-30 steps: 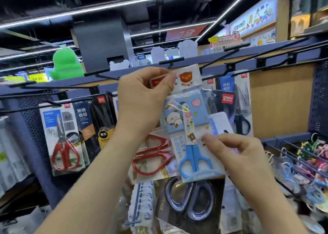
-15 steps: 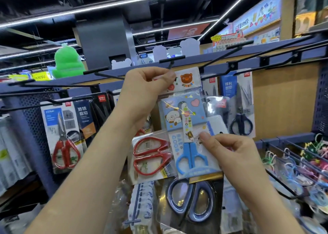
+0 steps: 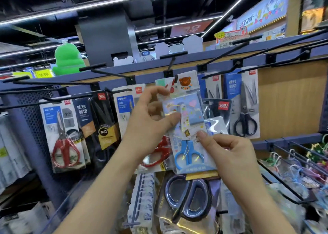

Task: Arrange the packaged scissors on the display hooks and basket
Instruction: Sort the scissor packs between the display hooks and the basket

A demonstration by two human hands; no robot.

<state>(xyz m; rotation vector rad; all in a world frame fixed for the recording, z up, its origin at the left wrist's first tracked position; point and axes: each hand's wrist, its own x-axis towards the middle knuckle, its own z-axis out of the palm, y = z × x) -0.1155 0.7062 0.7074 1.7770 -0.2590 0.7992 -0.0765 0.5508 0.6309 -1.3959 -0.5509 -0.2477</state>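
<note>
The blue-handled children's scissors pack hangs upright, its top hole apparently over the hook just above the left hand, which pinches its upper part. The right hand pinches its lower corner. A red-handled scissors pack and a black scissors pack crowd either side.

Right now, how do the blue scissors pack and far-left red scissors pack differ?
The blue pack has blue handles and a cartoon bear card; the red pack has red handles and a white, blue-labelled card. The left hand and right hand hold the blue pack; the red pack hangs untouched. Both are handles-down.
</note>
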